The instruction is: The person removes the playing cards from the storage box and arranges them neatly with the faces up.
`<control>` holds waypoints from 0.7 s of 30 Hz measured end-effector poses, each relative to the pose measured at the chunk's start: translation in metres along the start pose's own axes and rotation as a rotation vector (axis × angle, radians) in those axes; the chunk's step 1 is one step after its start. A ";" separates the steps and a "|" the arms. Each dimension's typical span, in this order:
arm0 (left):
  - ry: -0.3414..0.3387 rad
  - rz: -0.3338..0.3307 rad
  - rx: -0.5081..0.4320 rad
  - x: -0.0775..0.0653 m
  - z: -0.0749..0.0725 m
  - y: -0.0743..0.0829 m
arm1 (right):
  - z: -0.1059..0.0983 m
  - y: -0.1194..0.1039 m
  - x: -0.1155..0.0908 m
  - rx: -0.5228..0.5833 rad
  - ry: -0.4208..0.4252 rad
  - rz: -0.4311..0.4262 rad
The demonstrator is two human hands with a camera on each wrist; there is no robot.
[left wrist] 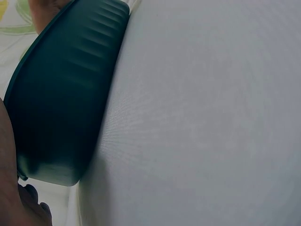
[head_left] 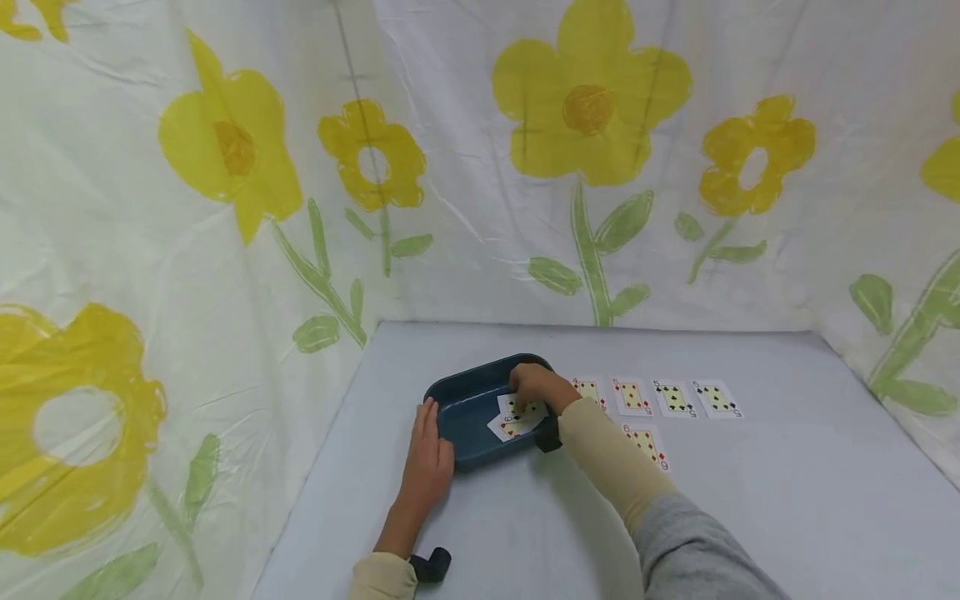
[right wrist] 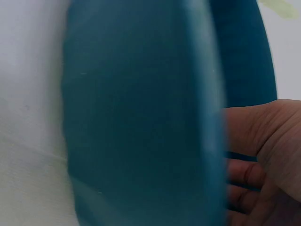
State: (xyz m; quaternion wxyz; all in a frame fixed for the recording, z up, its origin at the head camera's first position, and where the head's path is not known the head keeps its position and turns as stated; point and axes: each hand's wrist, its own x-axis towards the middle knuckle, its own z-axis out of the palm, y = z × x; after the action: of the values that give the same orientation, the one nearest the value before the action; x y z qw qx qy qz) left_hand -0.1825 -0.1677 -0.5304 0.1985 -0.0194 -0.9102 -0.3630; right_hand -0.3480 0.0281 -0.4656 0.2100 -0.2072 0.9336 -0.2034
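Note:
A dark teal tray with raised walls rests on the table. My left hand lies against its left end, fingers fairly straight along the rim. My right hand reaches over the right end, its fingertips down at a black-suit playing card inside. That card overlaps a red-suit card beneath it. In the right wrist view, the tray's wall hides my fingertips, so I cannot tell whether they pinch the card. The tray's ribbed outer side fills the left part of the left wrist view.
Right of the tray, several cards lie face up in a row, among them a five of diamonds and a black five. Below them is a six of diamonds, partly behind my right sleeve. A flowered curtain hangs behind the table.

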 end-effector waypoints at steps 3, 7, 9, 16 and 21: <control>0.007 0.003 -0.006 0.000 0.000 0.000 | 0.004 0.000 0.001 -0.015 -0.016 0.028; 0.006 0.002 -0.015 0.000 0.000 0.000 | 0.009 -0.002 0.001 -0.055 -0.018 0.047; -0.005 -0.006 -0.013 -0.001 0.000 0.000 | 0.010 -0.003 0.000 -0.069 -0.016 0.054; -0.020 -0.018 -0.015 -0.001 -0.003 0.003 | 0.011 -0.004 -0.001 -0.115 -0.005 0.055; -0.013 -0.009 -0.003 0.000 -0.003 0.003 | 0.012 -0.003 0.001 -0.136 0.005 0.042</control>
State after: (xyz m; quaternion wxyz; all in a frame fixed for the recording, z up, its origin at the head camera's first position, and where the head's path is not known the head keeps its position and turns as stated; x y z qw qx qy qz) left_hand -0.1810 -0.1675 -0.5268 0.1906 -0.0178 -0.9111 -0.3651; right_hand -0.3424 0.0216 -0.4747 0.1971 -0.2007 0.9500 -0.1354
